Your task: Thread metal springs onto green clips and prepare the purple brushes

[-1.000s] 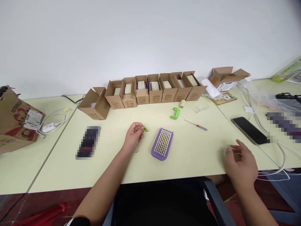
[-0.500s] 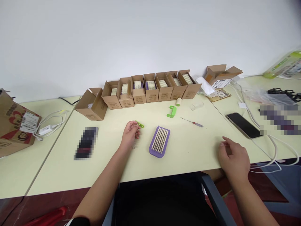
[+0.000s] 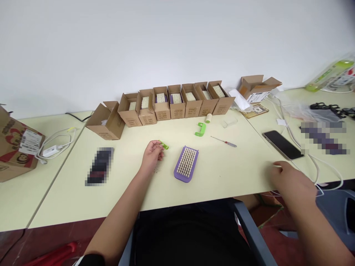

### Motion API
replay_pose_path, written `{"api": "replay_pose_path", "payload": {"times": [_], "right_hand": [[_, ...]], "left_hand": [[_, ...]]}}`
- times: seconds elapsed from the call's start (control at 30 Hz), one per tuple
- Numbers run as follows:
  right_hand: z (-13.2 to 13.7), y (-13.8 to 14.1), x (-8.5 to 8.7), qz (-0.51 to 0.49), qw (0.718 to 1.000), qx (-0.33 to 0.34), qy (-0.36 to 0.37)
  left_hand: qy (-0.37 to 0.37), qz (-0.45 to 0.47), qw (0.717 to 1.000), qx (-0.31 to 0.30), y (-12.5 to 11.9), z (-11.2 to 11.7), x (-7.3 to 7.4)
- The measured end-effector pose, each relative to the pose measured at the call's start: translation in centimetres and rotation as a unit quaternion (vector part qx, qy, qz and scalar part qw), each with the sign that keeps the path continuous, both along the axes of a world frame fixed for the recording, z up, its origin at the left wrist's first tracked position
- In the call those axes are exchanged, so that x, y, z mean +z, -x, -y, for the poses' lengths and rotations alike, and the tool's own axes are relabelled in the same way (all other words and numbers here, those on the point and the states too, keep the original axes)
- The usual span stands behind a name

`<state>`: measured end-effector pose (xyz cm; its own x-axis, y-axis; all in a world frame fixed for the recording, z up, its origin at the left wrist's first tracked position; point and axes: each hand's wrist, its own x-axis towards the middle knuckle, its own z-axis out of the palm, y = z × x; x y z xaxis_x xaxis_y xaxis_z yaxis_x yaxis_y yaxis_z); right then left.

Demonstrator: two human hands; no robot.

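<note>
The left hand [image 3: 152, 155] rests over the middle of the tabletop [image 3: 227, 170], thumb and fingers pinching a small green piece [image 3: 163, 145]. The piece juts from the fingertips on the side facing the tabletop's back edge and the purple tray [image 3: 181, 178]. Some thin, small pieces [image 3: 158, 169], too fine to make out, lie just beside that hand, on the front-edge side of the fingers. The purple tray, set with rows of pale pegs, lies between the two hands, nearer the left one and apart from both.

The right hand [image 3: 295, 183] is blurred at the front edge, toward the tabletop's right end, well apart from the green piece. Its fingers look curled; whether they hold anything, I cannot tell. The phone [image 3: 283, 145] lies near it, farther from the front edge.
</note>
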<state>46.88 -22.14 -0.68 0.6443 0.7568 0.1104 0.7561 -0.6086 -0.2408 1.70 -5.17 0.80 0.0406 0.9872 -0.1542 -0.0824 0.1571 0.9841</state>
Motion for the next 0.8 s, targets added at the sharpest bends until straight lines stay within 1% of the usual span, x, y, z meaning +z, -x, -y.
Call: {"api": "replay_pose_path", "payload": {"times": [0.03, 0.1, 0.13, 0.17, 0.2, 0.23, 0.27, 0.3, 0.33, 0.4, 0.43, 0.5, 0.6, 0.8], "right_hand": [[-0.1, 0.1, 0.1, -0.009, 0.998, -0.013, 0.061], [0.0, 0.2, 0.5, -0.028, 0.990, 0.072, 0.115], [0.0, 0.1, 0.7, -0.030, 0.987, 0.093, 0.128], [0.2, 0.0, 1.0, -0.039, 0.987, 0.056, 0.149], [0.3, -0.2, 1.2, -0.039, 0.987, 0.004, 0.154], [0.4, -0.2, 1.3, -0.032, 0.988, -0.041, 0.145], [0.6, -0.2, 1.2, -0.026, 0.990, -0.057, 0.129], [0.7, 0.1, 1.1, -0.028, 0.991, -0.049, 0.118], [0.7, 0.5, 0.8, -0.032, 0.993, -0.026, 0.108], [0.8, 1.7, -0.1, -0.041, 0.996, 0.017, 0.078], [0.9, 2.2, -0.5, -0.043, 0.997, 0.028, 0.058], [0.9, 3.0, -1.3, -0.047, 0.998, 0.032, 0.020], [1.1, 3.0, -1.9, -0.052, 0.998, 0.031, 0.003], [1.2, 2.4, -2.0, -0.059, 0.998, 0.029, -0.009]], "left_hand": [[-0.003, -0.002, 1.000, -0.007, 0.0, 0.0, 0.0], [-0.009, -0.005, 1.000, -0.018, 0.1, 0.0, 0.1], [-0.013, -0.006, 1.000, -0.020, 0.1, 0.0, 0.1], [-0.015, -0.006, 1.000, -0.020, 0.1, 0.0, 0.0], [-0.017, -0.006, 1.000, -0.021, 0.1, 0.0, 0.0], [-0.019, -0.006, 1.000, -0.023, 0.1, 0.0, 0.0], [-0.020, -0.006, 0.999, -0.026, 0.1, 0.1, -0.1], [-0.022, -0.005, 0.999, -0.027, 0.1, 0.1, -0.1], [-0.024, -0.004, 0.999, -0.027, 0.1, 0.1, -0.2], [-0.026, -0.001, 0.999, -0.023, 0.1, 0.1, -0.4], [-0.027, -0.001, 0.999, -0.021, 0.1, 0.1, -0.5], [-0.030, -0.004, 0.999, -0.020, 0.2, 0.2, -0.6], [-0.034, -0.011, 0.999, -0.021, 0.2, 0.2, -0.6], [-0.025, -0.018, 0.999, -0.020, 0.2, 0.3, -0.4]]}}
